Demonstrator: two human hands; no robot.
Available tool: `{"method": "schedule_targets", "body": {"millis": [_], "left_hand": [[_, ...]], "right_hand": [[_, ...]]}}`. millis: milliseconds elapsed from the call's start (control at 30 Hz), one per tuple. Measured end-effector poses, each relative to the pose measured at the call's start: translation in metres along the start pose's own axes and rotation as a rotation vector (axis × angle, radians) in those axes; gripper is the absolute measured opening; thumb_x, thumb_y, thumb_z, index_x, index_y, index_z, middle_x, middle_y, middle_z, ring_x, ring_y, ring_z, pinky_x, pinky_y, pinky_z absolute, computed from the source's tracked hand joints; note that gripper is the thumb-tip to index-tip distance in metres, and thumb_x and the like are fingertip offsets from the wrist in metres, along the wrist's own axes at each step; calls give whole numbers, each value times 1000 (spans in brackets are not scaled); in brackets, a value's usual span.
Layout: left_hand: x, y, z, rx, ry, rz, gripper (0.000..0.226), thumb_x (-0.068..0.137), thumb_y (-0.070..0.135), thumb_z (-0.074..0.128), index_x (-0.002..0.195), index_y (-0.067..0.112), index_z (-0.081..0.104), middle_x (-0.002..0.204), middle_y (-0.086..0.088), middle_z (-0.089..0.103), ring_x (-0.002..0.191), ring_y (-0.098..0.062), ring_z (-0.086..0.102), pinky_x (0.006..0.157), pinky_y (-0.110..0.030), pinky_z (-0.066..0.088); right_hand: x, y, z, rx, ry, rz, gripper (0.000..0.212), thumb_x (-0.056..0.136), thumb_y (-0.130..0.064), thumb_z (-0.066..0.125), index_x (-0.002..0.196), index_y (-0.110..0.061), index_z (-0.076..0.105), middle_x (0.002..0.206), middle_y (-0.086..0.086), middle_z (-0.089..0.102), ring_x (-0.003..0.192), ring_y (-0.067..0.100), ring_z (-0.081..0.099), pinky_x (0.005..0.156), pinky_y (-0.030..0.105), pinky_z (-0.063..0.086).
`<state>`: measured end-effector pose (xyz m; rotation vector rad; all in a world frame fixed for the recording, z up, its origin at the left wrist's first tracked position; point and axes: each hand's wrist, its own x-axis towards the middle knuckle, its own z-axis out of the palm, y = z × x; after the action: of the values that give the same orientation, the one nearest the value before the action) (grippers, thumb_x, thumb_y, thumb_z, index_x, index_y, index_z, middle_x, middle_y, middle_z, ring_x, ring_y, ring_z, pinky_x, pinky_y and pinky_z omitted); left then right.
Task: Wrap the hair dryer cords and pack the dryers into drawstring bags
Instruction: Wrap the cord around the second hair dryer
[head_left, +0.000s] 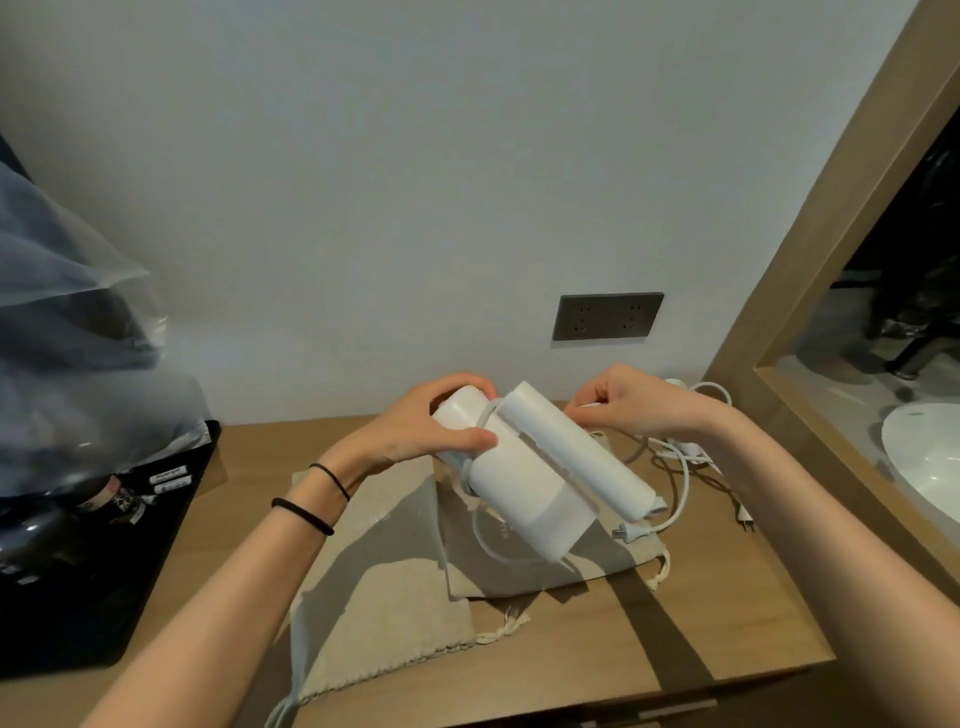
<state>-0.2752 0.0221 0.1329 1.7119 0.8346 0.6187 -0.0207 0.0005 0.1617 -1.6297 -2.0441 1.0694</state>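
While the left hand is gripping the rear end of the white hair dryer, fingers and thumb curled round its barrel, the right hand is pinching the white cord just beside the folded handle, so the wrapping step appears to be under way. One turn of cord is lying around the barrel near the left thumb, and a loose loop is hanging below and trailing to the plug near the handle's tip. The dryer is being held in the air just above two beige drawstring bags, which are lying flat and overlapping on the wooden counter. Next, the right hand is probably going to need to carry the slack around the body again, keeping it taut, until the plug end is taken up; only then is bagging becoming possible.
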Motion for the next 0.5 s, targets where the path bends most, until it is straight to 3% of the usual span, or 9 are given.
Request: {"method": "schedule_targets", "body": {"millis": [67, 100, 167, 267, 367, 500], "left_hand": [[1, 2, 2, 77, 2, 32, 39, 58, 45, 74, 94, 34, 61, 103, 13, 59, 91, -2, 58, 70, -13, 48], [1, 2, 3, 121, 11, 47, 40, 58, 45, 73, 95, 34, 61, 104, 12, 58, 93, -3, 57, 70, -12, 48], [2, 1, 3, 222, 56, 70, 43, 58, 48, 73, 96, 36, 59, 106, 12, 56, 97, -6, 56, 73, -13, 47], [7, -4, 5, 408, 171, 97, 41, 57, 47, 74, 95, 41, 58, 102, 11, 53, 96, -8, 55, 81, -22, 48], [11, -10, 13, 511, 317, 108, 39, 60, 37, 77, 93, 41, 57, 97, 11, 50, 90, -6, 53, 78, -25, 47], [12, -21, 22, 340, 526, 86, 41, 54, 47, 71, 92, 40, 57, 97, 8, 53, 90, -3, 53, 76, -22, 46]], "right_hand": [[-1, -3, 0, -17, -7, 40, 54, 73, -53, 67, 86, 0, 71, 81, 37, 56, 62, 33, 41, 63, 39, 42], [-2, -6, -1, -4, -17, 63, 48, 76, -50, 67, 87, -4, 73, 74, 35, 53, 58, 37, 38, 59, 39, 43], [-7, -12, -6, 77, -24, 120, 26, 89, -33, 62, 89, -12, 76, 54, 15, 36, 45, 21, 27, 44, 26, 32], [-13, -20, -7, 245, 13, 146, 26, 97, -21, 51, 99, -9, 73, 48, -6, 28, 41, 7, 21, 38, 18, 20], [-14, -32, 1, 187, 148, 92, 29, 99, -26, 45, 97, -13, 72, 56, 1, 31, 46, 8, 24, 42, 21, 21], [-13, -37, 15, -14, 336, 20, 33, 98, -31, 43, 88, -24, 73, 64, 8, 42, 57, 13, 34, 54, 24, 28]]}}
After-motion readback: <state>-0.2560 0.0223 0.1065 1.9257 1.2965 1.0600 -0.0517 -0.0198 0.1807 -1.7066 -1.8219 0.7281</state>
